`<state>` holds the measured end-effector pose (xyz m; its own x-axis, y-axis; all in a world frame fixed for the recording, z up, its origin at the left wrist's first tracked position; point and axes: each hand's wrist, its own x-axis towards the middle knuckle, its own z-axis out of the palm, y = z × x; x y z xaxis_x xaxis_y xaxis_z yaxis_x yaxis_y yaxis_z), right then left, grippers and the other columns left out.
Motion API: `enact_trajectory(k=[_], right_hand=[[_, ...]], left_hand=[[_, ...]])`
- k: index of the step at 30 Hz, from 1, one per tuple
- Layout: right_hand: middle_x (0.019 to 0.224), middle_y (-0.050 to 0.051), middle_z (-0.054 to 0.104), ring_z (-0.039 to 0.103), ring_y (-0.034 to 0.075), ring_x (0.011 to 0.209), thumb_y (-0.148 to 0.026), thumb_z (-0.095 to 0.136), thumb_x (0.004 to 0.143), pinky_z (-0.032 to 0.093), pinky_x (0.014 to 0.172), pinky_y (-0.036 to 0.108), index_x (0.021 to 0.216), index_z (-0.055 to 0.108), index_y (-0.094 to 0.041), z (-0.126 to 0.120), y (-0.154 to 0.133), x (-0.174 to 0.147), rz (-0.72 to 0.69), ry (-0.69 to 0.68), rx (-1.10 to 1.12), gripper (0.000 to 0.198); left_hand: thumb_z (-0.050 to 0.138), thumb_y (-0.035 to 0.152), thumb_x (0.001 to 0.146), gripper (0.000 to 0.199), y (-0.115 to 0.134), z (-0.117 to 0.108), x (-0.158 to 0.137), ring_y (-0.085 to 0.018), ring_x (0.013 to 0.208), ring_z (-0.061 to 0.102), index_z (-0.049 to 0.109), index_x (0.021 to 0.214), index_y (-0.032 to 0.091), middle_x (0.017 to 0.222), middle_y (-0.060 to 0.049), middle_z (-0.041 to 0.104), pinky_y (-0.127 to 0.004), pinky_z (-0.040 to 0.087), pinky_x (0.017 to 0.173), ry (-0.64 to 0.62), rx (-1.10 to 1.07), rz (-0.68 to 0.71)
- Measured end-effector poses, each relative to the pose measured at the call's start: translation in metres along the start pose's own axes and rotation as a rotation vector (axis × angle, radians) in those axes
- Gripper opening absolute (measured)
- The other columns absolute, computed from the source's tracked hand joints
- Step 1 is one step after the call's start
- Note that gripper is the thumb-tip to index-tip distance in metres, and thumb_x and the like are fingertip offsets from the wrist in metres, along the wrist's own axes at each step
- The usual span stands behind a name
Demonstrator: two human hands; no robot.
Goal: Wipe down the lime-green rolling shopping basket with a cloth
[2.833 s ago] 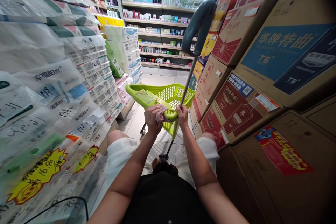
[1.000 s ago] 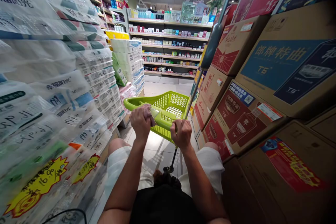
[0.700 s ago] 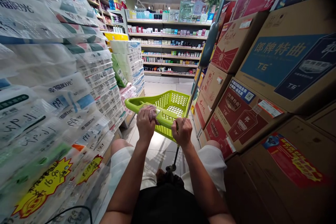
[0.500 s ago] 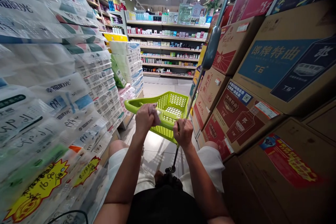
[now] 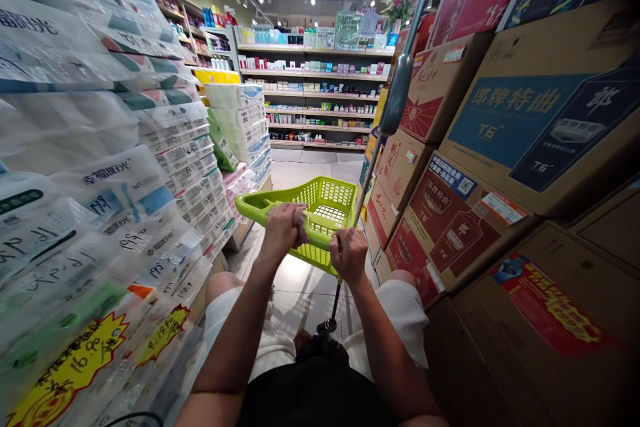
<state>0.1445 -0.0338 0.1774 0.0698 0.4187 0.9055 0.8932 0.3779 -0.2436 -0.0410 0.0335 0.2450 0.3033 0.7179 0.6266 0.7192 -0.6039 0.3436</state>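
A lime-green plastic shopping basket (image 5: 311, 253) with lattice walls is held tilted in front of my knees. My left hand (image 5: 283, 230) is closed on a crumpled pinkish cloth (image 5: 301, 223), pressed against the basket's near rim. On the same rim, farther right, my right hand (image 5: 349, 250) is wrapped round the edge and keeps hold of the basket. Part of the cloth is hidden under my left fingers. The inside of the basket shows only its pale lattice floor.
Stacked tissue packs (image 5: 115, 180) line the left side, and cardboard cartons (image 5: 505, 120) rise on the right. A thin grey pole (image 5: 395, 100) crosses the view close to my right hand. Shelves of small boxes (image 5: 315, 77) stand beyond the tiled floor (image 5: 310, 155).
My left hand has slid a little to the right along the basket rim with the cloth. My right hand keeps its place. The view has shifted slightly.
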Motion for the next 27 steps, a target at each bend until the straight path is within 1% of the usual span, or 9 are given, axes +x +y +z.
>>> enact_trajectory(k=[3, 5, 8, 10, 15, 18, 23, 25, 27], right_hand=[[0.071, 0.002, 0.057, 0.051, 0.023, 0.073, -0.022, 0.049, 0.095, 0.038, 0.075, 0.037, 0.079, 0.049, -0.026, 0.002, -0.001, 0.001, -0.014, -0.009, -0.004, 0.017], [0.071, 0.002, 0.057, 0.051, 0.023, 0.073, -0.022, 0.050, 0.095, 0.038, 0.076, 0.037, 0.079, 0.049, -0.026, 0.004, -0.002, 0.001, -0.018, -0.011, -0.012, 0.016], [0.071, 0.002, 0.057, 0.051, 0.023, 0.073, -0.021, 0.050, 0.095, 0.038, 0.075, 0.036, 0.079, 0.049, -0.026, 0.006, -0.004, 0.001, -0.010, -0.001, -0.023, 0.017], [0.070, 0.002, 0.057, 0.050, 0.022, 0.072, -0.021, 0.050, 0.094, 0.038, 0.075, 0.036, 0.078, 0.049, -0.026, 0.006, -0.003, 0.001, -0.007, 0.009, -0.025, 0.017], [0.070, 0.002, 0.058, 0.051, 0.022, 0.071, -0.021, 0.049, 0.095, 0.039, 0.075, 0.036, 0.078, 0.048, -0.026, 0.002, 0.000, 0.003, -0.011, 0.011, -0.023, 0.018], [0.069, 0.002, 0.058, 0.051, 0.022, 0.071, -0.021, 0.048, 0.095, 0.039, 0.075, 0.036, 0.077, 0.047, -0.026, 0.001, 0.001, 0.003, -0.004, 0.016, -0.025, 0.019], [0.068, 0.001, 0.055, 0.049, 0.022, 0.069, -0.021, 0.049, 0.094, 0.038, 0.073, 0.036, 0.074, 0.045, -0.026, -0.001, 0.004, 0.000, 0.045, 0.045, -0.012, 0.021], [0.067, 0.001, 0.054, 0.049, 0.022, 0.069, -0.021, 0.049, 0.093, 0.037, 0.072, 0.036, 0.072, 0.045, -0.026, -0.002, 0.006, 0.000, 0.058, 0.050, -0.014, 0.022], [0.068, 0.001, 0.054, 0.049, 0.022, 0.070, -0.022, 0.049, 0.093, 0.037, 0.072, 0.036, 0.072, 0.045, -0.026, -0.003, 0.006, 0.000, 0.060, 0.051, -0.015, 0.022]], left_hand=[[0.052, 0.007, 0.080, 0.045, -0.025, -0.010, 0.023, -0.035, 0.106, 0.068, 0.075, 0.118, 0.016, 0.116, -0.017, 0.074, -0.054, 0.051, 0.099, 0.016, 0.157, -0.236], [0.054, 0.009, 0.080, 0.044, -0.032, -0.013, 0.029, -0.037, 0.106, 0.068, 0.074, 0.118, 0.014, 0.117, -0.019, 0.073, -0.053, 0.051, 0.097, 0.006, 0.221, -0.304], [0.055, 0.010, 0.079, 0.043, -0.025, -0.015, 0.027, -0.035, 0.112, 0.066, 0.073, 0.117, 0.017, 0.121, -0.016, 0.073, -0.048, 0.051, 0.101, -0.065, 0.244, -0.200], [0.054, 0.013, 0.080, 0.039, -0.015, -0.016, 0.030, -0.032, 0.113, 0.066, 0.073, 0.113, 0.018, 0.121, -0.013, 0.073, -0.044, 0.050, 0.102, -0.156, 0.270, -0.135], [0.054, 0.021, 0.081, 0.029, -0.004, -0.017, 0.069, -0.029, 0.103, 0.070, 0.076, 0.100, 0.021, 0.110, -0.010, 0.077, -0.035, 0.053, 0.088, -0.572, 0.333, -0.170], [0.053, 0.031, 0.086, 0.032, -0.002, -0.010, 0.096, -0.029, 0.103, 0.070, 0.079, 0.098, 0.017, 0.108, -0.014, 0.078, -0.033, 0.051, 0.087, -0.767, 0.379, -0.166], [0.057, 0.045, 0.089, 0.044, 0.010, 0.007, 0.109, -0.027, 0.102, 0.070, 0.080, 0.104, 0.011, 0.111, -0.018, 0.078, -0.030, 0.050, 0.088, -0.897, 0.391, -0.090], [0.060, 0.049, 0.087, 0.045, 0.013, 0.011, 0.107, -0.028, 0.101, 0.071, 0.080, 0.102, 0.013, 0.109, -0.017, 0.078, -0.030, 0.050, 0.086, -0.903, 0.397, -0.070], [0.059, 0.052, 0.087, 0.045, 0.014, 0.011, 0.103, -0.029, 0.100, 0.072, 0.081, 0.099, 0.015, 0.104, -0.015, 0.079, -0.031, 0.050, 0.086, -0.857, 0.402, -0.046]])
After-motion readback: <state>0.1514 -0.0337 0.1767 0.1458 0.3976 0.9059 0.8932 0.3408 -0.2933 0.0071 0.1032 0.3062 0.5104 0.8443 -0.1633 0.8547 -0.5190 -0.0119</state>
